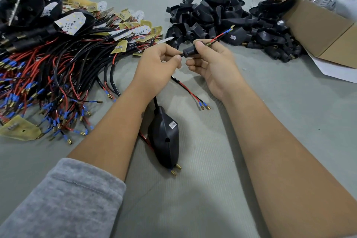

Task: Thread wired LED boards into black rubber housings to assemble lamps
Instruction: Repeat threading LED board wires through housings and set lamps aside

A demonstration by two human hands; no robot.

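Two hands meet above the middle of the grey table (270,121), holding one black rubber housing (190,52) between them. The right hand (214,65) is closed around the housing's neck, thumb on top, and from its twelve-to-one o'clock side a red wire (222,35) with a small spring and a blue-sleeved brass terminal sticks out. The left hand (156,63), at the housing's nine o'clock, pinches the black cable (178,56) where it enters the housing's end.

At six o'clock from the hands, between the forearms, a finished lamp (164,137) lies on the table with two brass terminals at its near tip. A loose pair of red and black leads (191,92) lies just below the right hand.

At nine to ten o'clock sprawls a heap of wired LED boards (58,60). At twelve to one o'clock is a pile of empty black housings (222,17), and at two o'clock an open cardboard box (324,31). A grey sleeve (63,199) covers the left upper forearm.
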